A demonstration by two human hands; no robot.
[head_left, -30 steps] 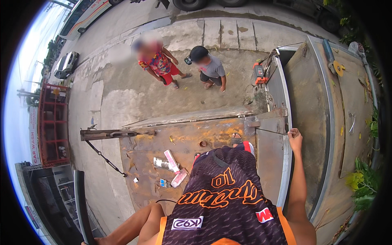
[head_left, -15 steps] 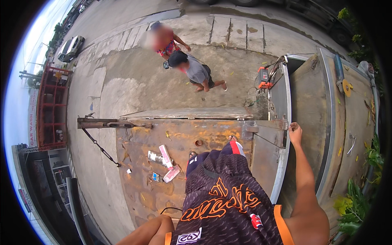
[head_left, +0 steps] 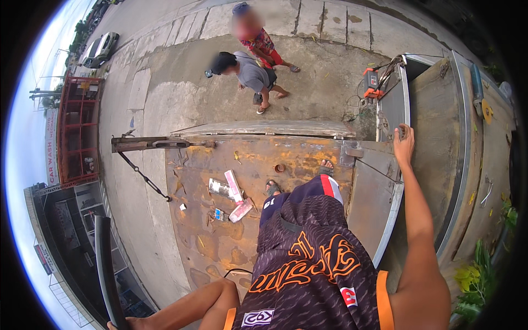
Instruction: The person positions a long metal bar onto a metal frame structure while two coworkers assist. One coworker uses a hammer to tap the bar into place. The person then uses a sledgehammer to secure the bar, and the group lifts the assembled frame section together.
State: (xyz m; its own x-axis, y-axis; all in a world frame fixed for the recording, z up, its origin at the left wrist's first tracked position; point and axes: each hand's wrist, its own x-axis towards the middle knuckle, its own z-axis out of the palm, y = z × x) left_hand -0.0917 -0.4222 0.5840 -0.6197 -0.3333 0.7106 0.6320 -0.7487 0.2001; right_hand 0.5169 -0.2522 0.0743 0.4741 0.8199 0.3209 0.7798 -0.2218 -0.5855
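At the lower left, my left hand [head_left: 131,323] is partly cut off by the picture's edge. Its fingers are round the lower part of a dark, curved bar [head_left: 103,264]. My right arm reaches forward on the right, and my right hand [head_left: 404,144] has its fingers curled over the edge of a grey metal frame [head_left: 407,104]. The frame borders a deep bin-like metal body. Beneath me is a rusty metal platform [head_left: 220,253], where my sandalled feet stand.
Pink-and-white boxes [head_left: 234,187], a blue packet [head_left: 220,215] and a small rusty ring [head_left: 279,168] lie on the platform. An orange-and-black device [head_left: 372,83] hangs at the frame. An angle grinder [head_left: 480,99] lies at right. Two people stand on the concrete beyond.
My left hand has come into view on the dark bar. My right hand has moved forward along the frame. The two people have shifted position, and my view has tilted.
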